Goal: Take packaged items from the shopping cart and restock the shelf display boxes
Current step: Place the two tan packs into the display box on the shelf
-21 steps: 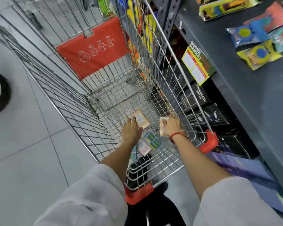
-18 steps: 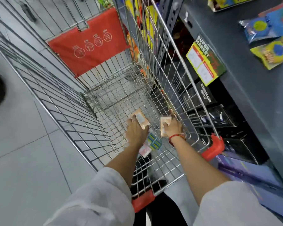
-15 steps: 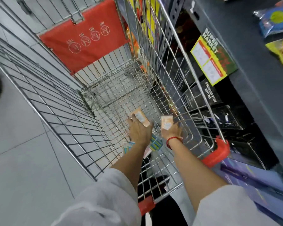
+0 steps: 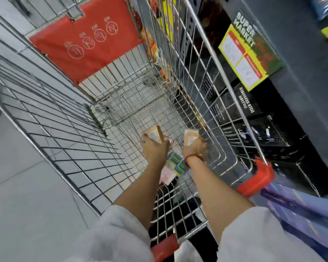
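Already both hands are gripping: the left hand (image 4: 155,148) holding one flat orange packet (image 4: 153,134), the right hand (image 4: 194,147) another (blurred) (image 4: 190,136), deep in the wire shopping cart (image 4: 206,59); the dark shelf (image 4: 307,59) is lying rightward, nearer the right hand.

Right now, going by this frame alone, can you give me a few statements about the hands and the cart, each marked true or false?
1. Each hand holds an orange packet. True: left hand holds one packet, right hand another.
2. The red band is on the left wrist. False: the right.
3. More packets lie in the cart. True.
4. The shelf is on the person's left. False: their right.
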